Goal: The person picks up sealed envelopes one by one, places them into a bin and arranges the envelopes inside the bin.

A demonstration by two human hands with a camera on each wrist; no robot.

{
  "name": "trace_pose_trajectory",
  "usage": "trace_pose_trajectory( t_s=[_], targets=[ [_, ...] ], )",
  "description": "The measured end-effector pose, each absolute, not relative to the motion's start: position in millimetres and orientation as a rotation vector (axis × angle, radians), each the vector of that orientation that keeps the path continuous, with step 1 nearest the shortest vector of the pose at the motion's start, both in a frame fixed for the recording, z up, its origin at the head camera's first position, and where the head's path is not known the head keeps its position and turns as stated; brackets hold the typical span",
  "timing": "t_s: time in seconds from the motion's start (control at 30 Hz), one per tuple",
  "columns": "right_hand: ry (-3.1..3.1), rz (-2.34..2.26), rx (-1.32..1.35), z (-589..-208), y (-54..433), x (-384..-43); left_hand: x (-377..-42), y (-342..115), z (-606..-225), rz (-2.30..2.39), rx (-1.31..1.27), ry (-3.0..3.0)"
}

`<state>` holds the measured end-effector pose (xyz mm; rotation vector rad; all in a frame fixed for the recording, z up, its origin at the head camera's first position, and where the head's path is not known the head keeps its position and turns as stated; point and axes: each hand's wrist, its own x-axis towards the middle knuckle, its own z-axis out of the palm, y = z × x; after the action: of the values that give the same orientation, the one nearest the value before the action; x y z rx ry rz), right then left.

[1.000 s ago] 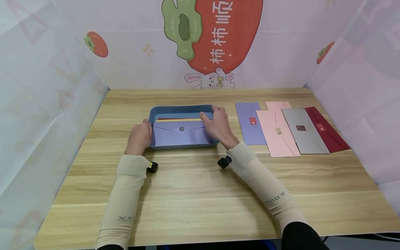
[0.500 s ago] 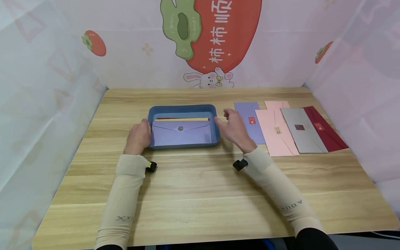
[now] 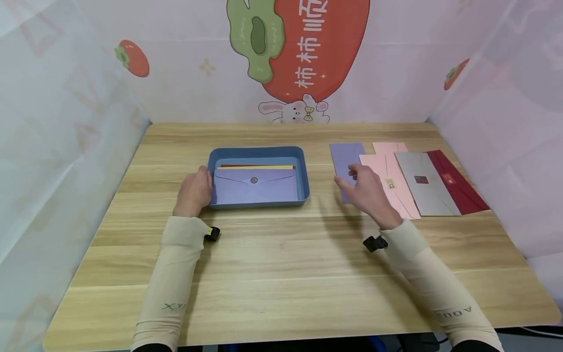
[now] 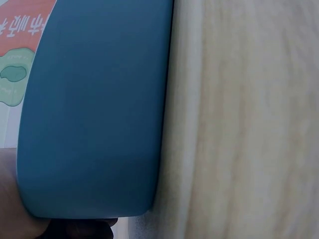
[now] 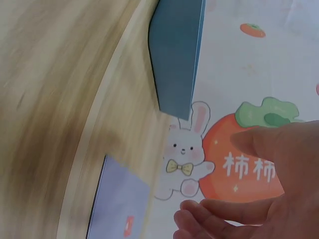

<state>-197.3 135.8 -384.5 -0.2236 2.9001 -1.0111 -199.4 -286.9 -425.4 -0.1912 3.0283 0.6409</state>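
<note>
My left hand (image 3: 194, 191) grips the left end of a blue tray (image 3: 305, 178). In the left wrist view the tray's outer wall (image 4: 94, 109) fills much of the frame, with the thumb (image 4: 15, 199) at its side. A lilac envelope (image 3: 255, 190) with a round seal lies in the tray, in front of yellow and dark red edges. My right hand (image 3: 367, 191) hovers over a purple envelope (image 3: 340, 159) and a pink envelope (image 3: 391, 200), fingers loosely bent and nothing between them. The right wrist view shows the thumb (image 5: 254, 142) apart from the fingers.
Right of the pink envelope lie a silver envelope (image 3: 424, 195) and a dark red envelope (image 3: 457, 183), overlapping. Another pink envelope (image 3: 389, 147) peeks out behind. A printed cloth (image 3: 184, 73) walls off the back and sides of the wooden table (image 3: 272, 274).
My right hand has left the tray's right end and moved right, over the purple and pink envelopes. The left hand stays on the tray.
</note>
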Motion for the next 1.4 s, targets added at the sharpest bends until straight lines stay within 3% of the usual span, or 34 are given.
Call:
trace_pose_trajectory(
  t_s=[0.73,1.4],
  targets=[
    [3.009,-0.652,-0.088,-380,221,-173,-200,-284,-423,0.632,-0.204,3.004],
    [2.938,-0.487,0.026,-389,267,-161,-200,-288,-424,0.624,-0.215,3.0]
  ],
)
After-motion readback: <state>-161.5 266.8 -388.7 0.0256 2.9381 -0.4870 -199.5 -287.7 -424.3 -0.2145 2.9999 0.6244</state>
